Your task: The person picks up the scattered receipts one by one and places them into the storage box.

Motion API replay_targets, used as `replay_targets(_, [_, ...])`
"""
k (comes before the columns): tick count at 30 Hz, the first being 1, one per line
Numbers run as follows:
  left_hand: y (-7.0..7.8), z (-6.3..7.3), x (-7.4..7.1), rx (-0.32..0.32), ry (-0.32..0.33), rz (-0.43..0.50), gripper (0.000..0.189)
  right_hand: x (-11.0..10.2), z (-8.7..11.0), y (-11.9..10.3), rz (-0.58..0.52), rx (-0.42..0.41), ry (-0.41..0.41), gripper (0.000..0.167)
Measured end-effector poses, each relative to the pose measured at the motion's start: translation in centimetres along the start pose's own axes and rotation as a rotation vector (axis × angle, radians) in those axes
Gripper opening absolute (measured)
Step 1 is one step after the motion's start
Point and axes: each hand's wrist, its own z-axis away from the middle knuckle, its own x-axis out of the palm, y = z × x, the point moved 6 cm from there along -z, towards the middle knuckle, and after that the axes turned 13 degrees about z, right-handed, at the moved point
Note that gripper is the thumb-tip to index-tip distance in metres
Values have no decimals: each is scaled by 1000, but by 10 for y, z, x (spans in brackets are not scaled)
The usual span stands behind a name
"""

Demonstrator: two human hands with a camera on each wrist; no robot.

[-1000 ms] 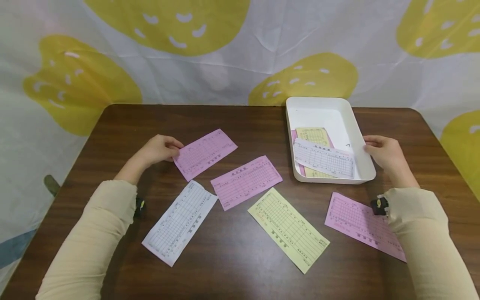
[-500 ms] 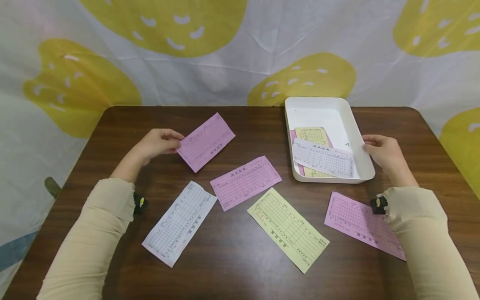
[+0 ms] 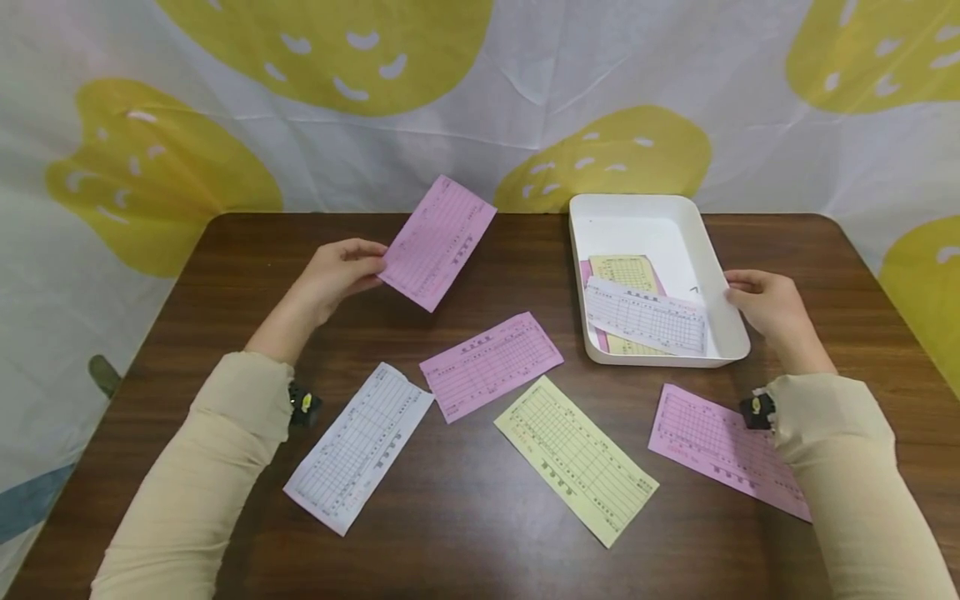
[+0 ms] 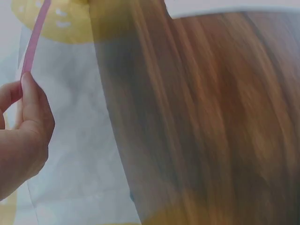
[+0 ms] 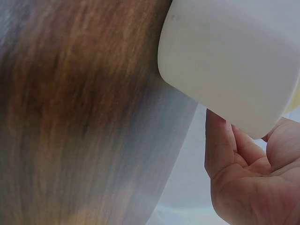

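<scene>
My left hand [image 3: 330, 279] pinches the left edge of a pink form slip [image 3: 438, 242], raised and tilted above the table's back left. In the left wrist view that slip [image 4: 35, 42] shows almost edge-on between thumb and fingers. At the right, my right hand [image 3: 776, 312] holds the side of a white tray [image 3: 626, 221]; the right wrist view has the fingers [image 5: 218, 143] at the tray's lower edge, partly hidden. Inside the tray's near half, a white slip [image 3: 648, 317] lies across a yellow slip [image 3: 626, 271] and some pink paper.
On the brown wooden table [image 3: 480, 542] lie a white slip [image 3: 360, 450], a pink slip [image 3: 491, 367], a yellow slip [image 3: 577, 462] and another pink slip [image 3: 720, 450], partly under the right forearm. A cloth with yellow shapes [image 3: 607, 158] hangs behind.
My left hand has lifted the pink slip off the table and carried it up and to the right, turning it steeper. The right hand and the tray stay practically still.
</scene>
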Motion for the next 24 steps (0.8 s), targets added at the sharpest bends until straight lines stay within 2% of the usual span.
replay_targets(5, [5,-5,17,6,34,68,40,1,0,1,-6,10,-5,46])
replay_targets(10, [7,-10,38,23,47,96,37,2,0,2,-15,26,-11,46])
replay_targets(17, [9,-14,75,15,33,126,35,2,0,2,-18,19,-15,46])
replay_targets(24, [3,-19,113,-14,-2,136,31,1,0,3,-16,27,-12,46])
